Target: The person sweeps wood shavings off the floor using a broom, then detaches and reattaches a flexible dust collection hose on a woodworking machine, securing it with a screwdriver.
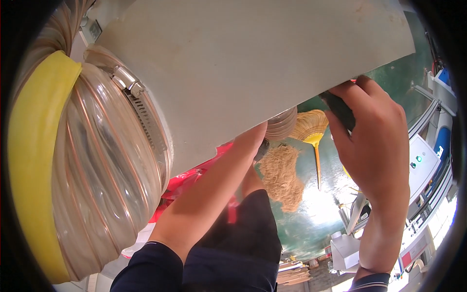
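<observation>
The right hand's fingers grasp a dark piece at the grey panel's lower right edge; the panel hides the left hand, grip untellable. Nearby, a red bag's contents are unclear.

The hose joins the left edge of the panel, a clamp around it there and a band farther left. At the panel's lower edge, toward its right corner, is the right hand, with what seems a pad between thumb and fingers; the left forearm runs behind that edge. On the floor beneath, the broom lies right of the heap
</observation>
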`<state>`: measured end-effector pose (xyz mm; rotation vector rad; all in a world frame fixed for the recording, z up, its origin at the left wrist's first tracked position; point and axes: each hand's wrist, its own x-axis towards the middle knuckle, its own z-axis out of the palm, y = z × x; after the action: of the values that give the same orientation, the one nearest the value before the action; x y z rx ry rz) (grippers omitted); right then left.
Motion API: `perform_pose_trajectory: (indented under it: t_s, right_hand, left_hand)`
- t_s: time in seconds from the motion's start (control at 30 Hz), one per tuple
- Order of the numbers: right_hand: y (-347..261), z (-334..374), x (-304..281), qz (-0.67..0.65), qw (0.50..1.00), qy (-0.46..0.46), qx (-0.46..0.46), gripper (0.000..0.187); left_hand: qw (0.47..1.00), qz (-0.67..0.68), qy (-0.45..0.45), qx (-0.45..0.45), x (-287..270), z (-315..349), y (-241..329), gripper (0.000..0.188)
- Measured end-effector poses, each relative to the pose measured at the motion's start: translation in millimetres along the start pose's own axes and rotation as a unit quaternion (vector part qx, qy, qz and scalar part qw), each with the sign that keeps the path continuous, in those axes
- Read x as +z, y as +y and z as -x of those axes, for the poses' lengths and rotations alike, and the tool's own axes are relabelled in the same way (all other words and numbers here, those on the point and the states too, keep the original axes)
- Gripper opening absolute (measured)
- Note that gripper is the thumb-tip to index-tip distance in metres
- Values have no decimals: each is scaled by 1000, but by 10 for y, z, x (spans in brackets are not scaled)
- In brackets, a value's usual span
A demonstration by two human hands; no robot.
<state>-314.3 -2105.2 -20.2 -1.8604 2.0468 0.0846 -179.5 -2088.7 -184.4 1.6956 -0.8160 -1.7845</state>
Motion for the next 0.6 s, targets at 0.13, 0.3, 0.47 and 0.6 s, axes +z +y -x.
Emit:
perform_pose_trajectory:
  t_s: [0.13, 0.3, 0.47, 0.6]
  right_hand:
    - [-51, -58, 12, 25, 1000, -6, -6, 22]
    - [-8, -134, 14, -128, 982, 4, 141, 19]
    - [79, -98, 29, -194, 970, 33, 141, 20]
    - [37, 40, 45, -208, 971, 2, 120, 25]
  left_hand:
    - [1000, -15, 17, -3, -27, -113, -104, 95]
    - [999, -29, -16, 17, -92, -150, -235, 90]
    - [999, -18, -27, 25, -106, -225, -391, 89]
    - [999, -34, -5, 4, -128, -208, -399, 90]
